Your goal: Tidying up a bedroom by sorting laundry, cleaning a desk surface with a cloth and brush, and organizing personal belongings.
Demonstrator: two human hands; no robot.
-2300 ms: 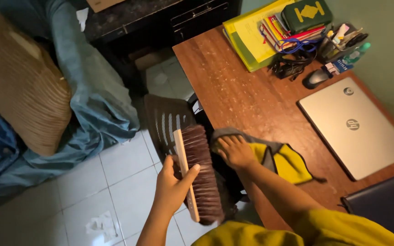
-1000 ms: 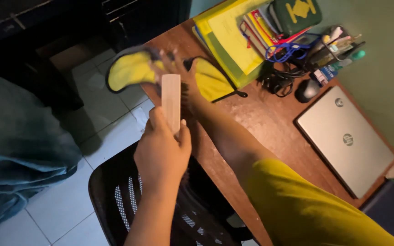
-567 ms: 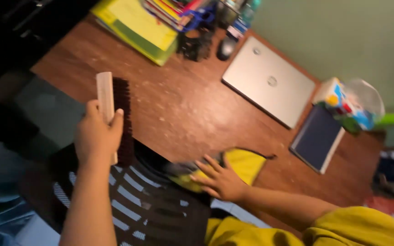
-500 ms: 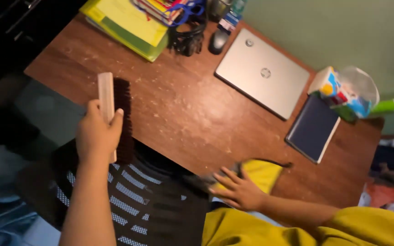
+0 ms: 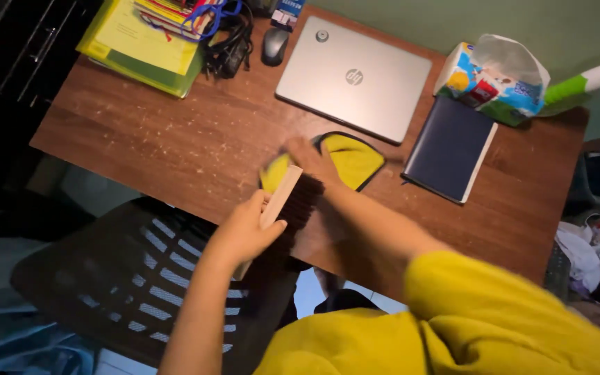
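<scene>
Currently, entry for the wiping of the bench (image 5: 175, 139): work judged partly done.

Left hand (image 5: 244, 232): grip clenched around the pale wooden back of a hand brush (image 5: 287, 201), dark bristles turned toward the right, held just over the near edge of the bench, above the black mesh chair (image 5: 126, 271).

Right hand (image 5: 312, 158): fingers spread flat and pressing on a yellow cloth with dark trim (image 5: 348, 160), not closed around it. The cloth lies on the bench top, near its middle, just in front of the closed silver laptop (image 5: 353, 76).

Surface: pale specks and streaks show across the left half of the brown top, so that part looks unfinished; the strip by the dark notebook (image 5: 449, 149) looks smoother, though the light is too dim to be sure.

Other items: yellow and green folders (image 5: 140, 42) at the far left corner, a tangle of black cable (image 5: 229, 52), a mouse (image 5: 275, 45), and a tissue pack in a plastic bag (image 5: 494, 76) at the far right.

Changes against half a second earlier: the cloth and right hand sat at the near edge and are now up by the laptop; the brush, then raised at the left, is now lower and close beside the right forearm.
</scene>
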